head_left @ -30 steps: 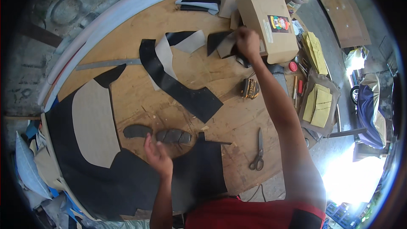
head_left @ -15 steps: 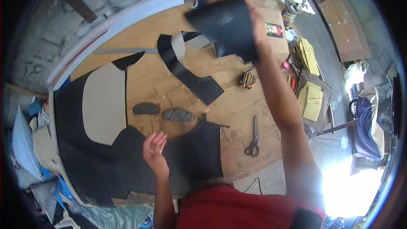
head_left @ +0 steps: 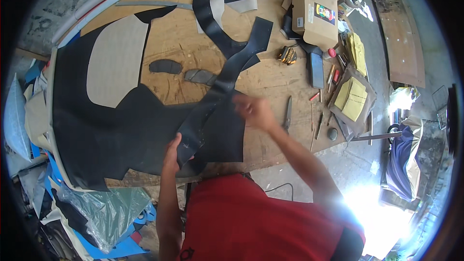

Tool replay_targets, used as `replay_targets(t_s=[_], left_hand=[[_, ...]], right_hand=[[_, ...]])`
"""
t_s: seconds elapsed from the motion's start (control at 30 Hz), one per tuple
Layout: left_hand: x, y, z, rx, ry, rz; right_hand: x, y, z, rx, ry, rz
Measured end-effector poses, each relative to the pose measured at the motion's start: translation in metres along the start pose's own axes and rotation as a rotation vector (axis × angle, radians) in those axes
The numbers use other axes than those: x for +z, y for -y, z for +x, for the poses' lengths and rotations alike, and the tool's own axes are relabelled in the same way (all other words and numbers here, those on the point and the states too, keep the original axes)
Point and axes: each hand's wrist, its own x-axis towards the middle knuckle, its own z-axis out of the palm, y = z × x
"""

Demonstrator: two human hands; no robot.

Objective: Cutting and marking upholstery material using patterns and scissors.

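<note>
A long black strip of sheet material [head_left: 227,75] lies diagonally over the wooden table [head_left: 270,79], from the far middle down to the near edge. My left hand [head_left: 172,152] pinches its near end. My right hand [head_left: 253,111] hovers blurred beside the strip's middle, fingers apart; whether it touches the strip is unclear. Under both lies a large black sheet [head_left: 111,135] with a tan panel [head_left: 116,60] on it. Two dark sole-shaped pieces [head_left: 183,70] rest just beyond the sheet.
A cardboard box [head_left: 314,12], a tape measure [head_left: 287,55], a dark flat block [head_left: 316,70], scissors [head_left: 288,113], pens and yellow pattern sheets [head_left: 353,94] crowd the table's right side. More black and grey offcuts [head_left: 227,5] lie at the far edge. Plastic and scraps pile at the left.
My right hand has brought a black piece from beside the box down over the near sheet. My left hand has taken hold of its near end. The view has shifted nearer.
</note>
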Motion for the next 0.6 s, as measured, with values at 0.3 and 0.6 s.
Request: replay_targets(t_s=[0.3,0.6], left_hand=[[-0.036,0.033,0.017,0.272,-0.254,0.298],[-0.023,0.068,-0.009,0.285,-0.058,0.273]], right_hand=[[-0.073,-0.157,0.205,0.623,-0.522,-0.778],[-0.056,-0.156,0.256,0.313,-0.442,-0.439]])
